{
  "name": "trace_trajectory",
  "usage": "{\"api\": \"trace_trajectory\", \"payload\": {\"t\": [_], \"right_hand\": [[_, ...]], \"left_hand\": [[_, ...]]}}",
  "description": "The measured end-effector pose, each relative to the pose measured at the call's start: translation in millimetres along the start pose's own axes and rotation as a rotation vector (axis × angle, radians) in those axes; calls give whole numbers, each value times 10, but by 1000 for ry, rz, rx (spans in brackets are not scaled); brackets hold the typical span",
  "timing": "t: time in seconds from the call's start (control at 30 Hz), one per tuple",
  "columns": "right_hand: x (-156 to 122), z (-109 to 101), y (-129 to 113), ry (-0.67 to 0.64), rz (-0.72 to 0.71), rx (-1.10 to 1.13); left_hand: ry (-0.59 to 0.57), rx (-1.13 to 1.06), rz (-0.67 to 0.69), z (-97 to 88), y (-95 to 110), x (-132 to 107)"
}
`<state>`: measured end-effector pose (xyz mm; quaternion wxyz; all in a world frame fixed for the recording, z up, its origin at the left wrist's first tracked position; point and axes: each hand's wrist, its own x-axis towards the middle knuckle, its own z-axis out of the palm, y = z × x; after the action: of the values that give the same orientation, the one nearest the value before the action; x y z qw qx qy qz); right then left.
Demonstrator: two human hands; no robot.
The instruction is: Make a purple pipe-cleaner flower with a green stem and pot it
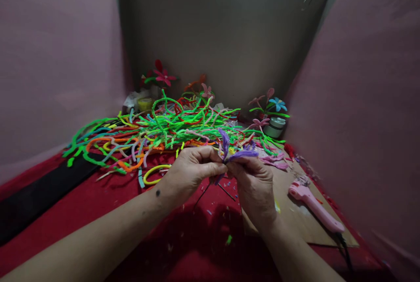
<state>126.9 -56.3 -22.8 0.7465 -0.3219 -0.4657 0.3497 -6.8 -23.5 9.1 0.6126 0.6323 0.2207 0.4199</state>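
Between my two hands is a purple pipe-cleaner flower [243, 154] with long looped petals and a bit of yellow at its middle. My left hand [193, 168] pinches it from the left with thumb and forefinger. From the other side, the fingers of my right hand [254, 181] close on its base. Thin dark wire ends [227, 192] stick out below the fingers. Exactly where the petals join is hidden behind my fingertips. A big heap of pipe cleaners [183, 122], mostly green, lies just beyond my hands.
On the right, a pink hot-glue gun [316, 207] with a black cord rests on a cardboard sheet [295, 229]. Finished flowers [164, 76] and a small white jar [274, 127] stand at the back. A black strip [49, 194] lies left on the red cloth [183, 247].
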Motion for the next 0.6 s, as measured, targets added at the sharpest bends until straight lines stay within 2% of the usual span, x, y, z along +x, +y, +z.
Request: {"api": "trace_trajectory", "payload": {"t": [0.17, 0.43, 0.6], "right_hand": [[-9, 0, -3, -24, -40, -33], [21, 28, -44, -27, 133, 31], [44, -6, -50, -118, 139, -5]], "left_hand": [[6, -14, 2, 4, -4, -4], [-1, -27, -11, -6, -17, 3], [-8, -77, -49, -15, -11, 16]]}}
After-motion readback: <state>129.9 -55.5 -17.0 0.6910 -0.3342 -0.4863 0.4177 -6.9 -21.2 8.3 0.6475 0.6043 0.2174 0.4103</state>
